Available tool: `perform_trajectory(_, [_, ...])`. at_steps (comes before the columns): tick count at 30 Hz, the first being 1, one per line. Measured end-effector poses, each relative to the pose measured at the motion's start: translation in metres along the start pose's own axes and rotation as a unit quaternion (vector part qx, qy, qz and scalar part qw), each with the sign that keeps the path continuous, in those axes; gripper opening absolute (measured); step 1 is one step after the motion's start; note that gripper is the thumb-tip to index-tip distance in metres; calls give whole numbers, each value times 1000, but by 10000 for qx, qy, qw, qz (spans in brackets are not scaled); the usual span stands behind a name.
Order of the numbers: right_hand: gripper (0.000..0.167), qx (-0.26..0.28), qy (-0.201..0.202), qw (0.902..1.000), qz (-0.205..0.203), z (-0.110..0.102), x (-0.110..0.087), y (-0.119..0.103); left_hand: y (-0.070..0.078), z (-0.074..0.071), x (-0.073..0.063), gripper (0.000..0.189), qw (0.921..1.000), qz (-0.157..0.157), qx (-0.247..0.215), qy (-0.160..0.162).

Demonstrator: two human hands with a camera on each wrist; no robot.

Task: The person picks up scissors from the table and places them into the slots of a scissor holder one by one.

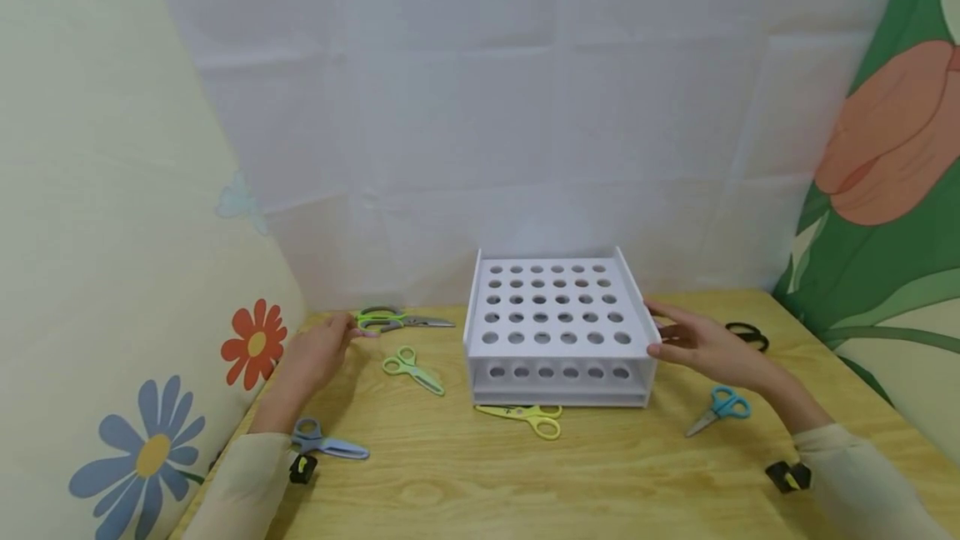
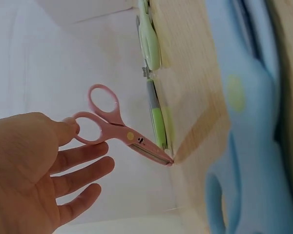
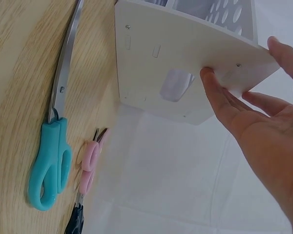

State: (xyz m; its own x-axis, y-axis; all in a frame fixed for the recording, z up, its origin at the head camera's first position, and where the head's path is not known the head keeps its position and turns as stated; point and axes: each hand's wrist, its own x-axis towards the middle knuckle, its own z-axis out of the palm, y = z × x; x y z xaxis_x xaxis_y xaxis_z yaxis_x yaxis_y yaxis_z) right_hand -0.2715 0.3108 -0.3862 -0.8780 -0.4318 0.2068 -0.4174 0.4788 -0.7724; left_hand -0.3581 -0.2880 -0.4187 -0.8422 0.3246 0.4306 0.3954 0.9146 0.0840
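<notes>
My left hand (image 1: 318,352) pinches one handle loop of a pair of pink scissors (image 2: 115,124) between thumb and index finger. Its other fingers are spread. The scissors' blades point down and their tip is at or near the tabletop. My right hand (image 1: 708,347) touches the right side panel of a white rack (image 1: 558,348) with rows of round holes. In the right wrist view its fingers (image 3: 219,95) lie extended against that panel, with the thumb near the panel's edge. Green-and-grey scissors (image 1: 390,319) lie just beyond the left hand.
Around the rack on the wooden table lie light green scissors (image 1: 411,369), blue scissors (image 1: 326,440), yellow scissors (image 1: 528,417), teal scissors (image 1: 722,408) and black-handled scissors (image 1: 748,335). Another pink pair (image 3: 90,158) lies right of the rack. White cloth (image 1: 525,107) hangs behind.
</notes>
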Motion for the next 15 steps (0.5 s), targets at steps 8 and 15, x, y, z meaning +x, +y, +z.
perform_trajectory(8, [76,-59,-2,10000,30,0,0,-3,3,-6,4,13,9990,69,163,415])
perform_trajectory(15, [76,-148,29,9999,18,1,-1,-3,6,-9,7,13,9978,-91,30,650])
